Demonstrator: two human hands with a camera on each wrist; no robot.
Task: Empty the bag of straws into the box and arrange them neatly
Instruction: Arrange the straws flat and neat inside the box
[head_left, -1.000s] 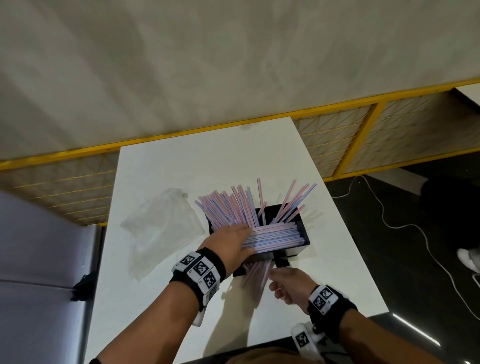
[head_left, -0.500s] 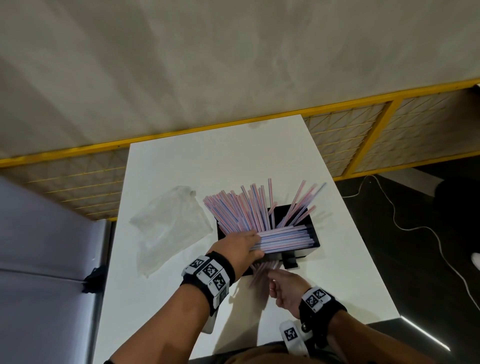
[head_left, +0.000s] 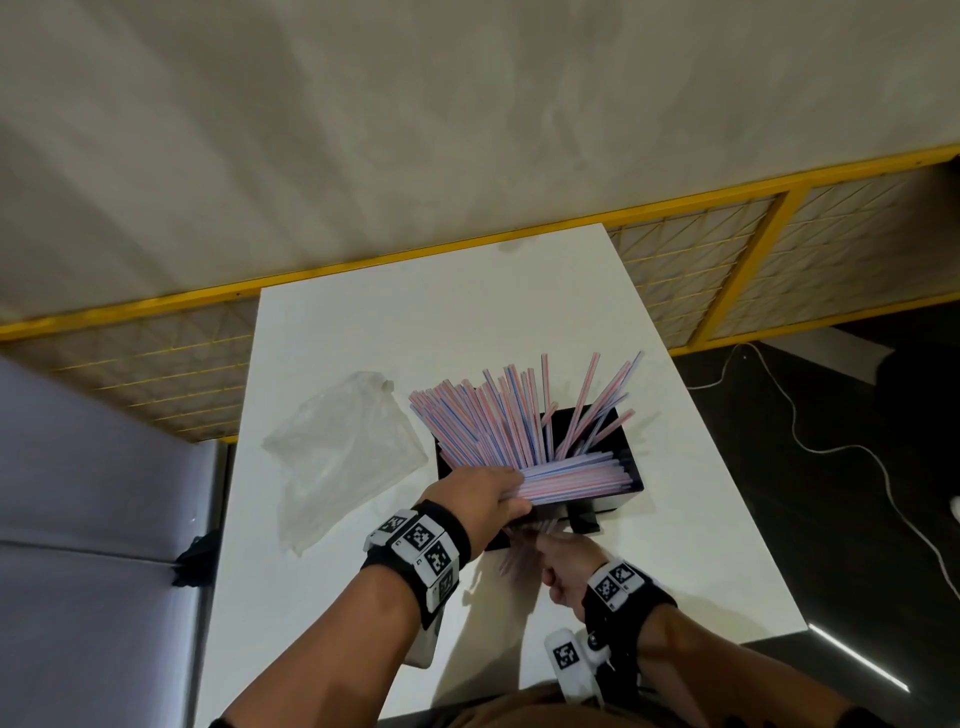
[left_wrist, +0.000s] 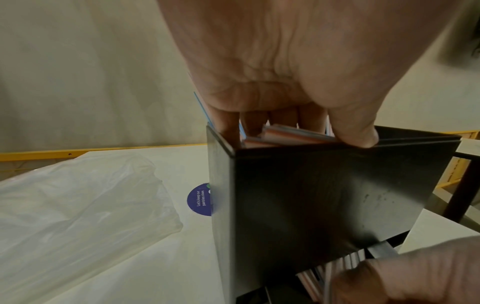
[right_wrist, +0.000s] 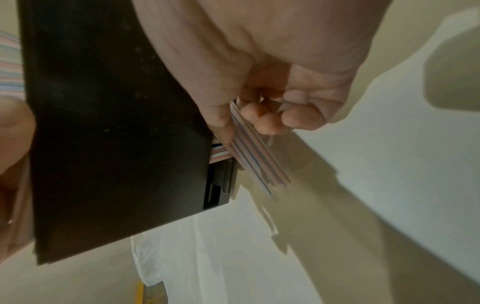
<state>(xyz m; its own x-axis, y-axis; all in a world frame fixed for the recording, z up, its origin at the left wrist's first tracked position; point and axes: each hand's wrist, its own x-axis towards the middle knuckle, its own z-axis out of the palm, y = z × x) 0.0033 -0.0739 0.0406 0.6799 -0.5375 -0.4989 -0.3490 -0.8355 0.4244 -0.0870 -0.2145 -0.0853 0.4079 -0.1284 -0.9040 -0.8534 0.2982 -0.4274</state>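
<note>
A black box (head_left: 631, 457) (left_wrist: 324, 195) (right_wrist: 103, 123) stands on the white table (head_left: 415, 338). Several pink-and-blue striped straws (head_left: 498, 415) fan upright out of it. A flat bundle of straws (head_left: 571, 475) lies across its near side. My left hand (head_left: 483, 493) (left_wrist: 311, 117) holds the bundle's left end, fingers over it and thumb at the front rim. My right hand (head_left: 566, 566) (right_wrist: 259, 115) pinches a few straws (right_wrist: 259, 160) that stick out at the foot of the box's front. The clear plastic bag (head_left: 343, 457) (left_wrist: 78, 205) lies flat to the left.
A round blue sticker (left_wrist: 200, 199) is on the table beside the box. A yellow-framed mesh fence (head_left: 701, 280) runs behind the table. A grey padded surface (head_left: 78, 519) sits to the left, and a white cable (head_left: 831, 447) crosses the dark floor on the right.
My right hand has edged a little closer to the foot of the box with its straws. The left hand has stayed on the bundle.
</note>
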